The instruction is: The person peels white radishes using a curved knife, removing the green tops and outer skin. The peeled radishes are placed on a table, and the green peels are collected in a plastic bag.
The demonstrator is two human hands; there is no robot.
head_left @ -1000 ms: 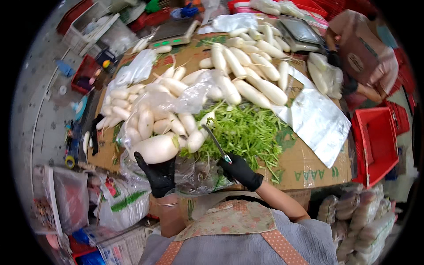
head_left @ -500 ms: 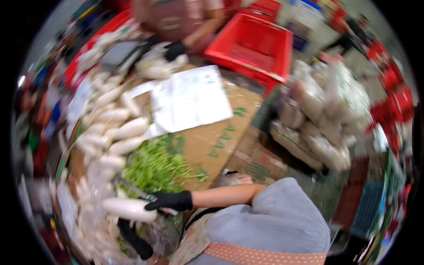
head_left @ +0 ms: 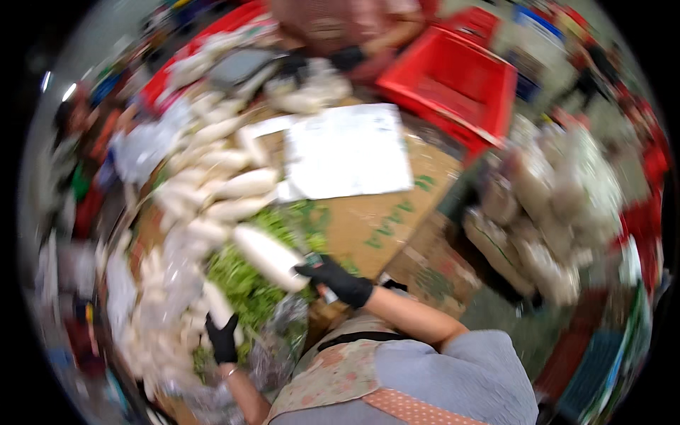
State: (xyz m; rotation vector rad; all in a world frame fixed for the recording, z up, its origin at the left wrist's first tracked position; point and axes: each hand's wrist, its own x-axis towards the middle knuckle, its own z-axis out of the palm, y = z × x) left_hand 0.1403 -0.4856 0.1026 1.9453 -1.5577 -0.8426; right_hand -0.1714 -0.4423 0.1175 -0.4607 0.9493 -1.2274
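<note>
In the head view, my gloved right hand (head_left: 333,282) is closed on the lower end of a long white radish (head_left: 263,253), held slanting above the pile of chopped greens (head_left: 234,273). Something small with green also shows in that hand, too blurred to make out; the knife is not clearly visible. My gloved left hand (head_left: 222,333) is lower down, its fingers around the end of another white radish (head_left: 218,301), beside radishes under clear plastic (head_left: 166,304).
A cardboard-covered table (head_left: 365,230) bears white sheets (head_left: 347,149), more radishes and a scale (head_left: 241,65). A co-worker (head_left: 340,21) stands opposite with gloved hands by bagged radishes (head_left: 308,92). A red crate (head_left: 446,78) and stacked filled bags (head_left: 545,205) are at the right.
The view has swung right. The large radish has passed from my left hand into my right, which has lifted it across the greens. My left hand has moved onto another radish.
</note>
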